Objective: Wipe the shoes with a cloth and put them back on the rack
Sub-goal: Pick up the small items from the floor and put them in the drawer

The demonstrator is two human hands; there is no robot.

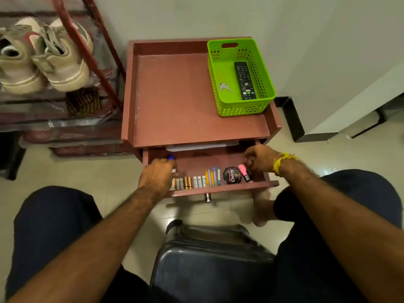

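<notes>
Shoes [43,55] on rack [87,51] left of table [175,95] w/ basket [240,108] (remote [244,80] inside), drawer [218,188] below.

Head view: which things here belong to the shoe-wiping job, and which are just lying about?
Belongs to the job:
- pair of beige shoes on the rack
- left hand and right hand, both reaching into the open drawer; no cloth visible

Lying about:
- green basket with remote and keys
- batteries
- polish tin
- suitcase

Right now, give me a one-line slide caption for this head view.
Both hands reach into the open drawer of supplies; beige shoes wait on the rack.
</notes>
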